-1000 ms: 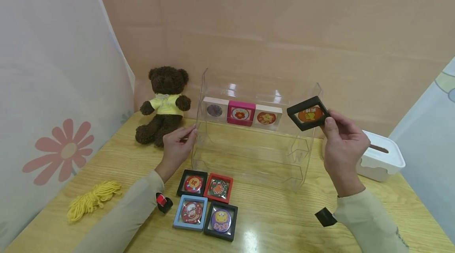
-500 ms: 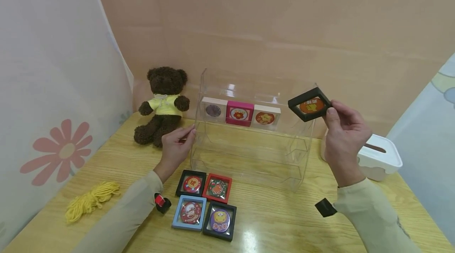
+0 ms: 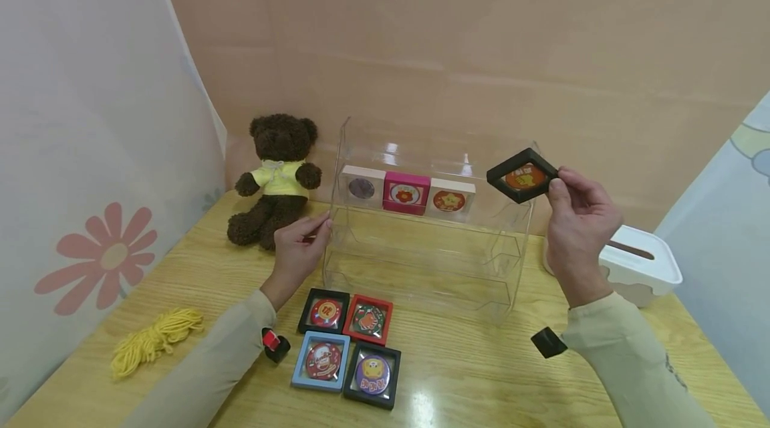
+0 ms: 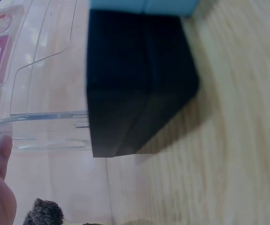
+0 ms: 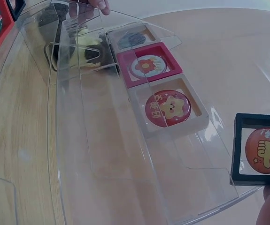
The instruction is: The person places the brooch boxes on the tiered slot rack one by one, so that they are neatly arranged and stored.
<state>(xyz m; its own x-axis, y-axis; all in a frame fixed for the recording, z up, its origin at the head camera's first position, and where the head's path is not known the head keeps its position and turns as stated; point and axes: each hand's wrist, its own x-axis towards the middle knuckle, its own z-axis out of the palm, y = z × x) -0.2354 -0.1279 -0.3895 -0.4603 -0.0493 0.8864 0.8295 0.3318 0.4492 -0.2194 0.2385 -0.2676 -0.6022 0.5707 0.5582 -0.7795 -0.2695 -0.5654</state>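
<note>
My right hand (image 3: 580, 234) pinches a black square display frame (image 3: 504, 172) by one corner. Inside it sits an orange round badge with a yellow thumb (image 5: 266, 152). The frame is tilted, in front of the upper right of a clear stepped display rack (image 3: 415, 261). At the rack's left side edge, the thumb and fingers of my left hand (image 3: 301, 244) pinch the clear plastic. A white frame (image 3: 363, 187), a magenta frame (image 3: 407, 208) and another white frame (image 3: 451, 198) stand side by side on one rack step.
On the table before the rack lie a black frame (image 3: 325, 311), a red frame (image 3: 368, 319), a blue frame (image 3: 321, 360) and another black frame (image 3: 371, 374). Around them are a teddy bear (image 3: 279, 177), yellow yarn (image 3: 156, 341) and a white tissue box (image 3: 640, 264).
The black frame in my right hand rose slightly and turned a little, and the hand shifted slightly. My left hand stays at the rack's left edge.
</note>
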